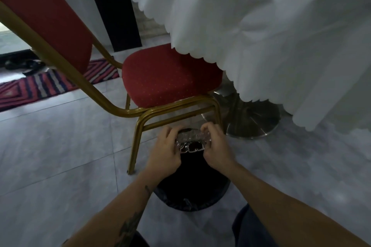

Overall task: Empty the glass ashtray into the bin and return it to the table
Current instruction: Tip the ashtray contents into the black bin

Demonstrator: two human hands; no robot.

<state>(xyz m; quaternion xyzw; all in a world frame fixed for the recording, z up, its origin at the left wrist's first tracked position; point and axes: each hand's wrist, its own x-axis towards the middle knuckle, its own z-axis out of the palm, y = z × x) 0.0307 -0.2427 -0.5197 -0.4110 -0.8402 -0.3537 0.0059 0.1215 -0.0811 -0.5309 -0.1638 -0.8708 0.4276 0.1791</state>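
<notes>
glass ashtray (pixel 190 141) clamped between left hand (pixel 166 151) and right hand (pixel 215 146), apparently tipped over the black-lined bin (pixel 192 192) directly beneath the grip; tilt it further, holding both edges firmly, keeping it above the opening.

A red chair (pixel 170 78) with gold legs stands on the grey floor (pixel 50 156), its seat partly under a white cloth (pixel 261 36). A striped rug (pixel 40 84) lies at the floor's left edge, with dark shoes (pixel 22 65) beside it.
</notes>
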